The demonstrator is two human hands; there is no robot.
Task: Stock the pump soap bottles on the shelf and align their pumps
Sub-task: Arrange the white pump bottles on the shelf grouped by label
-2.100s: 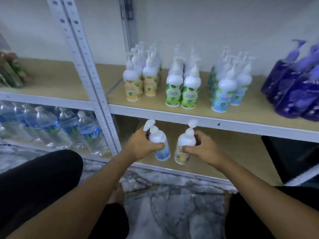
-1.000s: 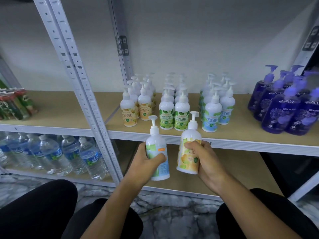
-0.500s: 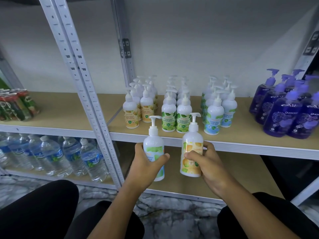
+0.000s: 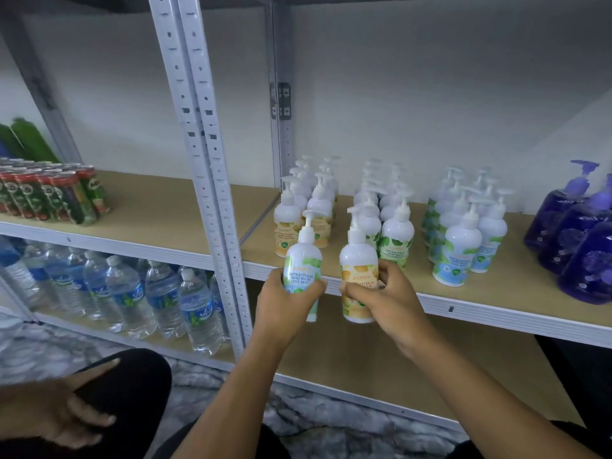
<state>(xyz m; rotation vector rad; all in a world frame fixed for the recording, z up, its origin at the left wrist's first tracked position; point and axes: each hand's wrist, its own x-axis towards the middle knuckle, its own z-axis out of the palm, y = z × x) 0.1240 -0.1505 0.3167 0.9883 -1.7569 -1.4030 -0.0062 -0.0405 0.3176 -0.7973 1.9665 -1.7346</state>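
Head view.
- White plastic pump bottle, mint-green label (image 4: 303, 260): left hand (image 4: 284, 303) wraps its body, just before the tan board shelf (image 4: 516, 289).
- White plastic pump bottle, yellow label (image 4: 359, 260): right hand (image 4: 387, 299) likewise.
- Handling: probably rigid, smooth and fairly heavy. Grasp mid-body, never the pump.

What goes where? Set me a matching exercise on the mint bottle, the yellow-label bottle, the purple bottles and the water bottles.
Things:
1. mint bottle
2. yellow-label bottle
3. purple bottles
4. water bottles

Places:
A. low on the left
B. held in the right hand
C. far right on the shelf
D. held in the left hand

Pairs: 1-D, 2-B, 3-C, 4-A
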